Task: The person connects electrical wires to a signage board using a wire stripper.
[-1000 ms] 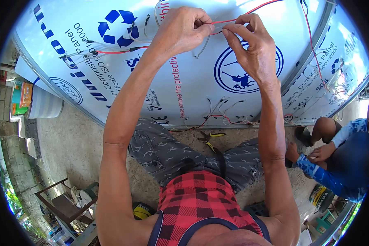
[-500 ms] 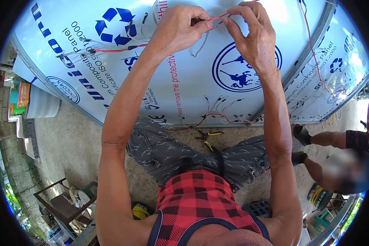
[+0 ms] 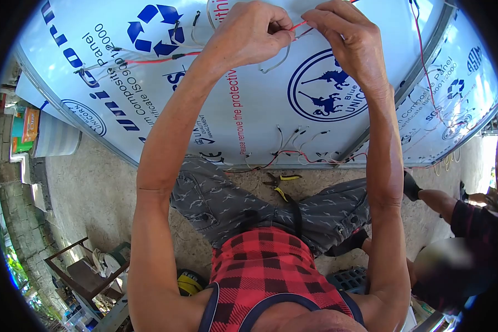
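Note:
Near the top of the view, my left hand (image 3: 254, 34) pinches a thin red wire (image 3: 299, 25) between thumb and fingers. My right hand (image 3: 353, 41) grips the same wire a short way to the right, with its fingertips closed on it. Both hands are over a large white panel (image 3: 216, 119) printed with blue and red lettering. A loop of grey-white wire (image 3: 279, 63) hangs below the left fingers. More red wire (image 3: 160, 60) with black-tipped leads runs to the left of my left forearm.
Yellow-handled pliers (image 3: 282, 182) lie on the concrete floor by my legs. Another red wire bundle (image 3: 299, 154) runs along the panel's lower edge. A person (image 3: 454, 263) is at the right. A metal-framed chair (image 3: 88, 271) stands at lower left.
My right hand has shifted slightly right and down, still on the wire. The left hand has turned a little. The person at the right has moved closer and lower in view.

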Tool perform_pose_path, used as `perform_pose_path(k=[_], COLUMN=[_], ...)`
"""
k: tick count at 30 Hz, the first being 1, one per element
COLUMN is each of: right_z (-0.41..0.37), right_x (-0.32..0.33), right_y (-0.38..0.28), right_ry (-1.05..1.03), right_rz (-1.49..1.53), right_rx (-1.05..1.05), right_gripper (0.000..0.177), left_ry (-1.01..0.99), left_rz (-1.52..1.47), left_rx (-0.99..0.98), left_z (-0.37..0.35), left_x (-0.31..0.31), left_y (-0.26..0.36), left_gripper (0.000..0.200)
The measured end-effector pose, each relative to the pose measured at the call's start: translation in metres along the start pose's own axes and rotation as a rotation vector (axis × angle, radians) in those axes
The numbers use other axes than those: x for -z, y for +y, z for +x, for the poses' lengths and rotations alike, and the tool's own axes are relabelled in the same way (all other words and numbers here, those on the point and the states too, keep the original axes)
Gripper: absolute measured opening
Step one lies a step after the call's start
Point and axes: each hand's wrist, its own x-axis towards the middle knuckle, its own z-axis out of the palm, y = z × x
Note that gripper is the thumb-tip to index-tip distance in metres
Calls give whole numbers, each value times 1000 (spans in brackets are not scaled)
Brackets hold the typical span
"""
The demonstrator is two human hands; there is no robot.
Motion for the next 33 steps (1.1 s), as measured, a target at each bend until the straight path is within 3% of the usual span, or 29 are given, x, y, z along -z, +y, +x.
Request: perform_pose_path(k=[7,10,13,24,33], right_z=[-1,-4,-5,-4,-3], right_x=[-5,-11,-12,-11,-10], right_y=[7,18,18,17,15], right_ry=[-26,-19,3,2,16], right_rz=[102,147,181,-17,6], right_rx=[-106,-59,-1,223,239], right_gripper=[13,12,13,13,15], left_ry=[-119,-159,-157,-215,-207], left_rz=[-43,-292,-362,-376,-471], left_rx=[25,153,136,125,258], left_z=[8,10,10,13,13], left_x=[13,13,14,18,14], left_y=[17,8,2,6,3], left_gripper=[13,11,10,11,10])
